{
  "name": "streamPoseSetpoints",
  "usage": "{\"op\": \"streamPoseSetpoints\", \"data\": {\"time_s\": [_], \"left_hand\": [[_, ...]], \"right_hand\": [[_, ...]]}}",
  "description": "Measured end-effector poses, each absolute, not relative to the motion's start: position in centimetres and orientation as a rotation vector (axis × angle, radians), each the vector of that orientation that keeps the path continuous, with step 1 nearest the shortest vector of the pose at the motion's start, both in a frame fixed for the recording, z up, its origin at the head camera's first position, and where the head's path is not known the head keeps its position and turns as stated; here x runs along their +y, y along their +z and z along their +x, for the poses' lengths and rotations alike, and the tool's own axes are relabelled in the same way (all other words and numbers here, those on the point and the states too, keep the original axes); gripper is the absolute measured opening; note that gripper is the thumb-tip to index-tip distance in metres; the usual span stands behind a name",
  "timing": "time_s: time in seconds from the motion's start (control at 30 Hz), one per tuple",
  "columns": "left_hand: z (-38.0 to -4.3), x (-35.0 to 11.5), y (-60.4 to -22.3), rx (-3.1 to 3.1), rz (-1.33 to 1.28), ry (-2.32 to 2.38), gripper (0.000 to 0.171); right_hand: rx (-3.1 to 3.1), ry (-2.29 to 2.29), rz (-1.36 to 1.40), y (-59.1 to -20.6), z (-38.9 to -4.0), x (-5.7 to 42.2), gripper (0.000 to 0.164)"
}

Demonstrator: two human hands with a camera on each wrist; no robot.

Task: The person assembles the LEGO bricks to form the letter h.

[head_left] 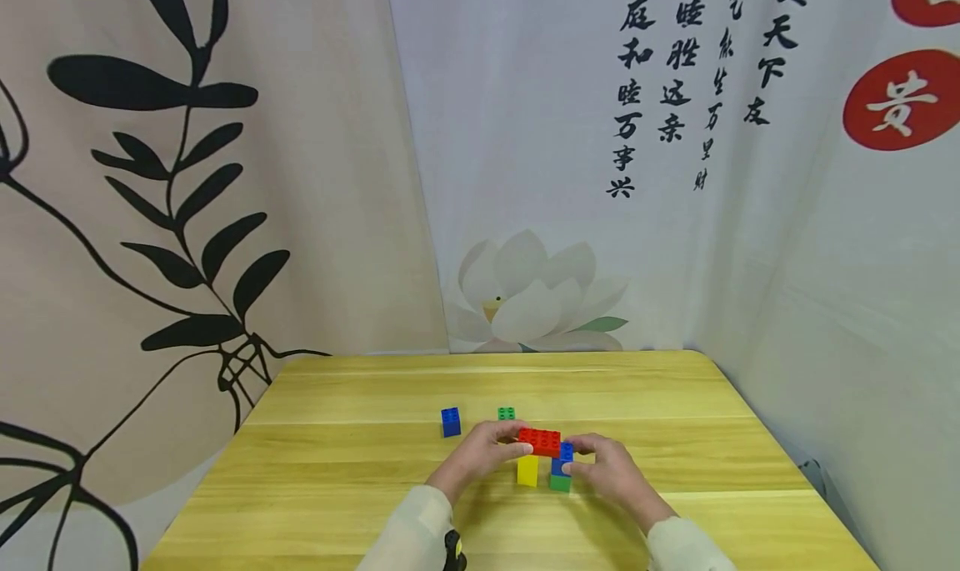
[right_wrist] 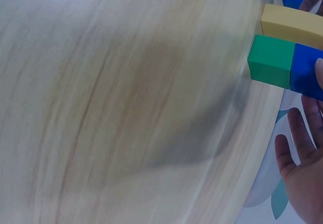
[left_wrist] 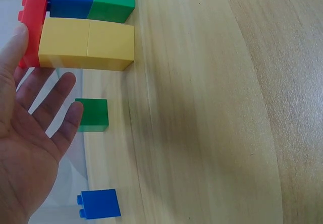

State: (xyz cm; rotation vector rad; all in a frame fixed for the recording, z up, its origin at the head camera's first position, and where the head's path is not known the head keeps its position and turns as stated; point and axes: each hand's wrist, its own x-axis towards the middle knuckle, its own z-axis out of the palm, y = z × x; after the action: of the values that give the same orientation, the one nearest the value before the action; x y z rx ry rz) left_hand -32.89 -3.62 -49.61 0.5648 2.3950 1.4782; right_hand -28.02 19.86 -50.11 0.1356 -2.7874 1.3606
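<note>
Between the thumb and fingers of my left hand (head_left: 483,456) is a long red brick (head_left: 540,442), laid across the top of a yellow column (head_left: 527,472). The left wrist view shows that column as two yellow bricks (left_wrist: 87,43), one on the other. Right beside it stands a blue brick (head_left: 562,452) on a green brick (head_left: 560,483). My right hand (head_left: 611,473) pinches the blue brick (right_wrist: 305,71), thumb on its near side. In the left wrist view, the red brick's end comes right up to the studs of the blue one.
Farther back on the wooden table (head_left: 337,471) are a loose blue brick (head_left: 450,422) at the left and a green brick (head_left: 506,413) behind my left hand. A printed curtain (head_left: 525,179) hangs behind the table's far edge.
</note>
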Motion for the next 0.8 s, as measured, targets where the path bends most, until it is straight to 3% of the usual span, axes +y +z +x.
{"op": "streamPoseSetpoints", "data": {"time_s": [0.53, 0.8], "left_hand": [[-32.94, -3.54, -49.34, 2.407, 0.543, 1.455, 0.032], [-32.96, -3.57, -49.38, 2.408, 0.557, 1.462, 0.03]], "right_hand": [[-2.818, 1.298, 0.162, -49.59, -27.85, 19.55, 0.04], [-2.797, 1.344, 0.185, -49.17, -28.13, 19.32, 0.054]]}}
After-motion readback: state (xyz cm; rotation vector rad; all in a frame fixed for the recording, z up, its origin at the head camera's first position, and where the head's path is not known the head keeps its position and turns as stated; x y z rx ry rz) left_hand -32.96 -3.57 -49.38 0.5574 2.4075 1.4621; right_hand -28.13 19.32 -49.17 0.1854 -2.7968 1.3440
